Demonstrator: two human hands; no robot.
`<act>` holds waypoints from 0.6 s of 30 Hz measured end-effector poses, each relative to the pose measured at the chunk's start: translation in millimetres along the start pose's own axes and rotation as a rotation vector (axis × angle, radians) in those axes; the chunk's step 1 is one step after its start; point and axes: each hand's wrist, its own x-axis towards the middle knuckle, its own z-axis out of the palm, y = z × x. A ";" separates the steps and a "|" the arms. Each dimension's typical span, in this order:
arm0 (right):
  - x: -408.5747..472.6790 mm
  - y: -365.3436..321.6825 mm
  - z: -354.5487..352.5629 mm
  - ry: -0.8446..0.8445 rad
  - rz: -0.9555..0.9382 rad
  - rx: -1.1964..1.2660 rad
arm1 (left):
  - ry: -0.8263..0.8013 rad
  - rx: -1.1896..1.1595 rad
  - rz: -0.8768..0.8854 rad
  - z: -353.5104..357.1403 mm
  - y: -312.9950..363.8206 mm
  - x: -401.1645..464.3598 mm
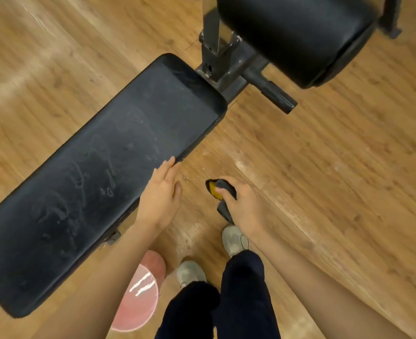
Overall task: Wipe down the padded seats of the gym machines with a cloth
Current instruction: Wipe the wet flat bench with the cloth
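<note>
My right hand point(244, 206) grips cloth point(220, 190), bunched, over floor just right of bench point(99, 172) right edge. Left hand point(161, 194) fingers straight, tips touching that edge, nearer. Bench long axis runs lower-left to upper-right; pad lies left of cloth, smeared.

No words, labels, brands, numbers or signs can be read anywhere in view. The pale streaks on the black bench pad point(99, 172) just left of the left hand point(159, 195) are smears, not letters.
</note>
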 end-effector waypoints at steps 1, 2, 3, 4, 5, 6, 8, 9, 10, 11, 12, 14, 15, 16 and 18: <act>10.5 7.0 8.6 0.017 -0.007 0.024 | 0.051 0.012 0.026 9.7 -5.7 10.1; 20.0 13.4 16.3 0.033 -0.017 0.056 | 0.092 0.031 0.050 18.1 -10.7 18.9; 28.5 18.8 23.0 0.049 -0.031 0.095 | 0.127 0.054 0.070 25.3 -15.1 26.9; 37.1 24.2 29.1 0.069 -0.049 0.139 | 0.161 0.081 0.091 32.3 -19.6 35.4; 45.0 29.5 34.8 0.088 -0.060 0.192 | 0.193 0.109 0.108 39.4 -24.3 43.6; 52.0 35.5 40.3 0.111 -0.066 0.254 | 0.222 0.132 0.118 46.3 -29.4 51.0; 66.5 48.0 50.7 0.183 -0.072 0.357 | 0.289 0.166 0.120 59.8 -39.2 62.7; 74.6 54.1 55.6 0.222 -0.076 0.396 | 0.325 0.179 0.117 66.3 -42.8 66.9; 83.5 61.0 60.9 0.267 -0.081 0.432 | 0.359 0.198 0.117 72.7 -45.7 70.1; 92.0 66.7 65.8 0.316 -0.094 0.467 | 0.393 0.226 0.117 78.4 -47.8 72.6; 100.1 71.3 70.2 0.375 -0.110 0.502 | 0.430 0.259 0.122 83.3 -49.2 74.8; 115.3 78.6 77.7 0.488 -0.142 0.594 | 0.500 0.307 0.131 90.2 -50.6 78.4; 122.4 80.9 81.0 0.538 -0.158 0.644 | 0.530 0.321 0.133 92.7 -51.1 79.2; 129.6 82.1 83.7 0.588 -0.177 0.692 | 0.557 0.335 0.135 94.9 -51.8 79.6; 146.4 82.4 89.1 0.669 -0.230 0.777 | 0.603 0.375 0.142 98.5 -53.6 80.1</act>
